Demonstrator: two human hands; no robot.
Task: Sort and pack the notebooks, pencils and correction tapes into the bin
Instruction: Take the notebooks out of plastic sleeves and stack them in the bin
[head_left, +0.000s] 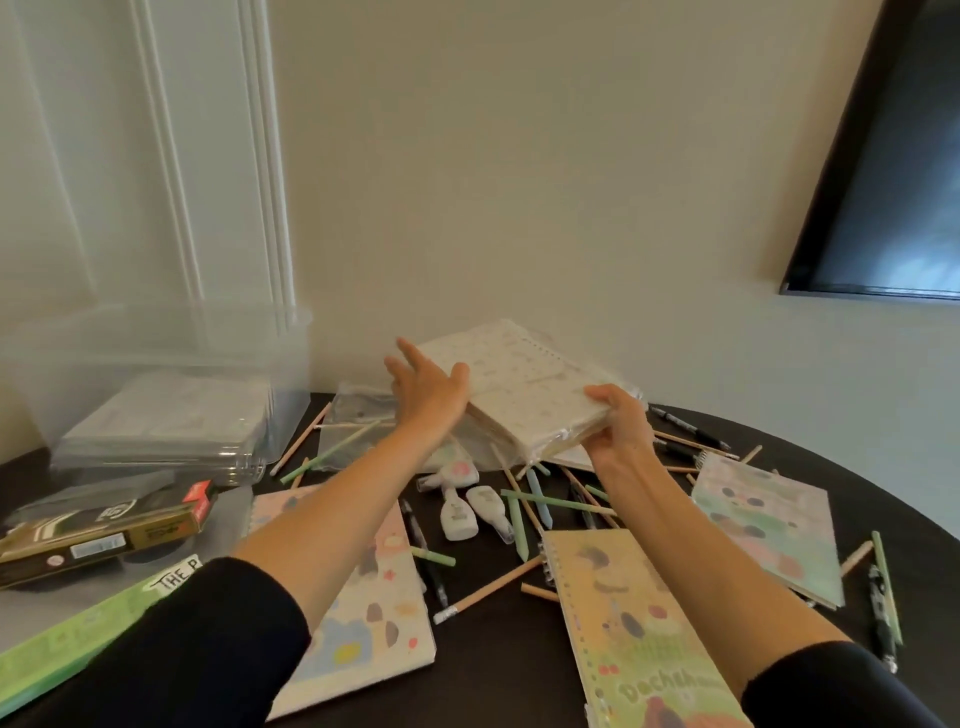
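Note:
My right hand (618, 421) grips the near edge of a plastic-wrapped stack of pale notebooks (524, 384), lifted and tilted above the dark table. Fingers spread, my left hand (428, 389) rests against the stack's left edge. A clear plastic bin (171, 384) stands at the left with flat pale notebooks inside. Three loose notebooks lie near me: a pastel one (363, 618), a yellow spiral one (628, 629) and a green-pink one (769, 525). Several white correction tapes (467, 501) sit under my arms. Pencils (488, 590) in wood and green tones are scattered around.
A clear lid (119, 582) at the near left carries a gold-and-black box (104, 530) and a green box (78, 639). An empty plastic bag (358, 415) lies beside the bin. Black pens (685, 431) lie at the far right. A dark screen (893, 182) hangs on the wall.

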